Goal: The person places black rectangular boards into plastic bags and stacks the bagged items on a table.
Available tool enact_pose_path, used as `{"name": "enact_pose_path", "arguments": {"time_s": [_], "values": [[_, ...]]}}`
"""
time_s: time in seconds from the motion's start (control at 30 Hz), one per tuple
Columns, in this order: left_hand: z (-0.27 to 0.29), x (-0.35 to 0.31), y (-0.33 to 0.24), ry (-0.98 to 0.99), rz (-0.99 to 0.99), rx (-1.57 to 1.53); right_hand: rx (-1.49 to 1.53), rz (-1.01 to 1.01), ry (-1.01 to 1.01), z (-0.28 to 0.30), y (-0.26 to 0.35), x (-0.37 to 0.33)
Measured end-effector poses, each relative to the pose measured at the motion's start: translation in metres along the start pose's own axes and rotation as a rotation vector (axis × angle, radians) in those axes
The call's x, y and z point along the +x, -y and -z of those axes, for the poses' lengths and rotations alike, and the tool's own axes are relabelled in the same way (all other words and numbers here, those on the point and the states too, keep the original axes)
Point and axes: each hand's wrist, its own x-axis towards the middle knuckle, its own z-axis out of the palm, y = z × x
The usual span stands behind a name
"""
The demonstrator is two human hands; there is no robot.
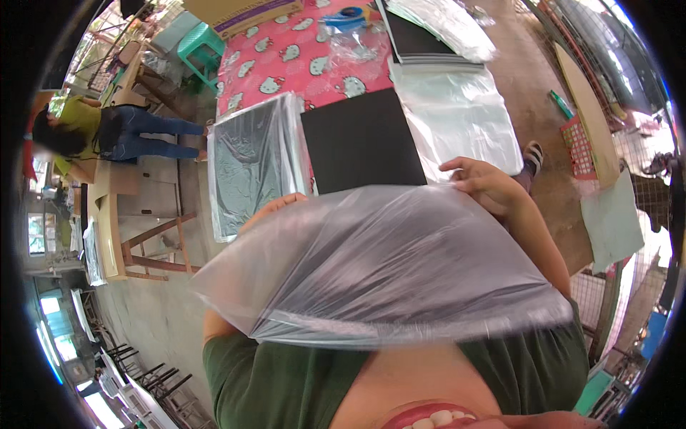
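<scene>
A large clear plastic bag (400, 264) is stretched out in front of my chest, wrinkled and see-through. My left hand (280, 204) grips its upper left edge; the bag hides most of that hand and forearm. At the upper right edge my right hand (489, 187) pinches the plastic between thumb and fingers, with the index finger raised. Just beyond the bag lies a flat black sheet (363, 143) on the table. To its left is a stack of dark sheets in clear plastic (250, 161). A pile of clear bags (464, 121) lies to its right.
The table has a pink patterned cover (286, 61). At its far side are a cardboard box (246, 16), a tape dispenser (346, 18) and black sheets (421, 36). A green stool (201, 51) and another person (128, 132) are at the left, a red basket (577, 146) at the right.
</scene>
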Motion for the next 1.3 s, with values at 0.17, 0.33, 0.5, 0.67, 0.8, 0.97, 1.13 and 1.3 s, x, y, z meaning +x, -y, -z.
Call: {"name": "enact_pose_path", "arguments": {"time_s": [0.17, 0.33, 0.5, 0.67, 0.8, 0.97, 1.13, 1.3], "values": [[0.043, 0.064, 0.045, -0.016, 0.042, -0.127, 0.087, -0.065, -0.046, 0.044, -0.064, 0.048], [0.084, 0.091, 0.084, -0.074, 0.066, -0.139, 0.08, -0.066, -0.081, 0.067, -0.084, 0.061], [0.103, 0.084, 0.114, -0.369, -0.008, 0.258, -0.211, -0.041, -0.292, 0.088, -0.097, 0.068], [0.069, 0.03, 0.09, -0.456, -0.519, 1.44, -1.075, 0.36, -0.25, 0.003, -0.037, -0.003], [0.001, 0.0, 0.042, 0.122, -0.971, 0.901, -0.707, 0.694, 0.079, -0.026, -0.012, -0.032], [-0.012, 0.032, 0.028, 0.047, -0.837, 0.57, -0.486, 0.658, 0.018, 0.013, -0.019, 0.025], [0.012, 0.096, 0.033, -0.463, -0.692, 0.427, -0.551, 0.689, -0.311, 0.023, -0.041, 0.094], [0.029, 0.105, 0.11, -0.559, -0.509, 0.415, -0.81, 0.413, -0.38, 0.033, -0.092, 0.094]]}}
